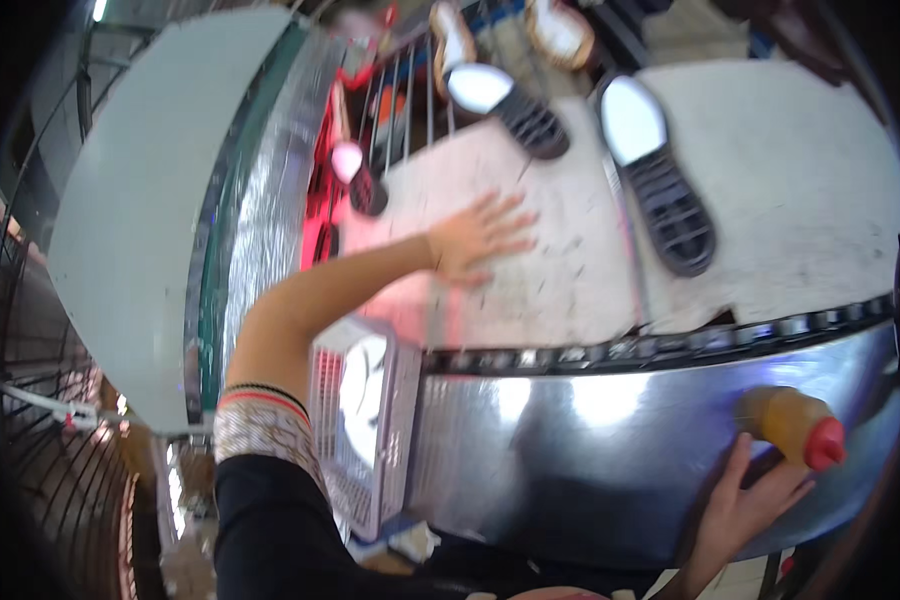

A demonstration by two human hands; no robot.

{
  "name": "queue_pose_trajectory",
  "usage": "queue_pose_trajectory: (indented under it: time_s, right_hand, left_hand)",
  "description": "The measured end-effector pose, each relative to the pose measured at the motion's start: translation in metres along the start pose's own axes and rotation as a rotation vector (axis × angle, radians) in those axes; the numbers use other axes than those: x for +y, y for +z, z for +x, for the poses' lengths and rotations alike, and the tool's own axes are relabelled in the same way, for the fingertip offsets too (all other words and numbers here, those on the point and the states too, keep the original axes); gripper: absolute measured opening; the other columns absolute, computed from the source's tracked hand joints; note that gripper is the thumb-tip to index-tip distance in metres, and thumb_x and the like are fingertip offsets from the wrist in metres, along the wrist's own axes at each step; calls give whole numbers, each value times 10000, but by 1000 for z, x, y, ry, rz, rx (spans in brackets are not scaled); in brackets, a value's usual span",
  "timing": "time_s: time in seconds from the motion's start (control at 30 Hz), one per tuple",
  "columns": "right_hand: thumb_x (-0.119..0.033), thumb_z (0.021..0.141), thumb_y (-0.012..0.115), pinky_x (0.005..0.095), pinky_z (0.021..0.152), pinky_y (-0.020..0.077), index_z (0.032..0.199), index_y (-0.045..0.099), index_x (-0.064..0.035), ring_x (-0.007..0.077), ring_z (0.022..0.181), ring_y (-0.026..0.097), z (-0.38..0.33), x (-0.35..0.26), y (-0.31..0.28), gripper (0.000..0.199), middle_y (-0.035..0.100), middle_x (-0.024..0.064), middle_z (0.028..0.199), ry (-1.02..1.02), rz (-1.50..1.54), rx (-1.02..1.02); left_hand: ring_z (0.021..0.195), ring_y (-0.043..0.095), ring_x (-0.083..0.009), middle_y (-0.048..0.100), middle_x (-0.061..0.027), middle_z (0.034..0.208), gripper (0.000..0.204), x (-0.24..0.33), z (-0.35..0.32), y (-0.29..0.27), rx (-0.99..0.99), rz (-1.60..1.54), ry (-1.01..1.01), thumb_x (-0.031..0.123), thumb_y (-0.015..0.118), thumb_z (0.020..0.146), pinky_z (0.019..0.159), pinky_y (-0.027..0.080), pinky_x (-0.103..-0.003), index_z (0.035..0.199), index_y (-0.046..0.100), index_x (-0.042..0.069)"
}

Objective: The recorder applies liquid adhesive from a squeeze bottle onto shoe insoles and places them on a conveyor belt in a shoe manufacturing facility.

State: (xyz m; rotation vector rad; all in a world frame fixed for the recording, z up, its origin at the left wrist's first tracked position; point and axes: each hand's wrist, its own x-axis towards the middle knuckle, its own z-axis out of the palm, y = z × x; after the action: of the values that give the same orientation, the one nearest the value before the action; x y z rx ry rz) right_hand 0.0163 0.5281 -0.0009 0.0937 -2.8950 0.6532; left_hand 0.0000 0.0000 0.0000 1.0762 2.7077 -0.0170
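My left hand (480, 240) reaches across with its fingers spread, over a pale, marked board (560, 270); whether the palm touches it I cannot tell. Ahead of that hand lies a shoe sole (530, 120), dark and ridged at one end, white at the other. A longer sole (660, 180) of the same kind rests farther right. Left of the hand sits another, smaller-looking sole (358, 178). My right hand (755, 500) is at the shiny metal ledge, thumb and fingers apart beside a yellow squeeze bottle (790, 425) with a red cap. Contact with the bottle is unclear.
A dark chain (620, 352) runs between the board and the metal ledge (530, 450). The lilac plastic basket (400, 430) under my left arm holds white pieces. Brown-edged shoe parts (560, 35) lie by metal bars at the back. A large pale panel (150, 210) stands left.
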Motion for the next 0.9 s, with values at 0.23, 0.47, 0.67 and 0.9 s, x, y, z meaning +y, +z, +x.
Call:
queue_pose_trajectory:
  time_s: [0.23, 0.47, 0.67, 0.9]
  right_hand:
    - [-367, 903, 621, 605, 1163, 68, 1452, 312, 63, 414, 1468, 199, -9, -4, -3, 764, 287, 263, 1543, -18, 5, 44]
    - [-413, 891, 608, 646, 1148, 80, 1391, 388, 76, 437, 1449, 218, -11, -3, 9, 734, 321, 277, 1516, -20, 61, 112]
    - [-433, 859, 647, 658, 1137, 113, 1325, 463, 83, 437, 1421, 284, -19, -9, 6, 720, 400, 286, 1467, -13, 121, 162]
    - [-324, 861, 657, 533, 987, 431, 941, 672, 6, 338, 988, 657, -34, -16, -6, 340, 683, 204, 1014, 35, 69, 199]
  left_hand:
    - [1458, 81, -524, 86, -198, 1624, 758, 6, 16, -35, -220, 198, 87, 478, 500, 905, 1137, 184, -640, 1526, 264, 113]
    - [1156, 544, -463, 22, -123, 1640, 985, 27, 30, -54, -535, 362, -284, 609, 581, 854, 873, 526, -533, 1561, 78, 144]
    - [996, 668, -306, 372, -54, 1535, 911, 33, 178, 3, -1461, 631, -823, 425, 780, 758, 900, 510, -557, 1505, 332, 158]
    - [1329, 396, -333, 389, -11, 1499, 862, 88, 185, 15, -909, 758, -1090, 180, 800, 708, 1018, 367, -619, 1471, 399, 170]
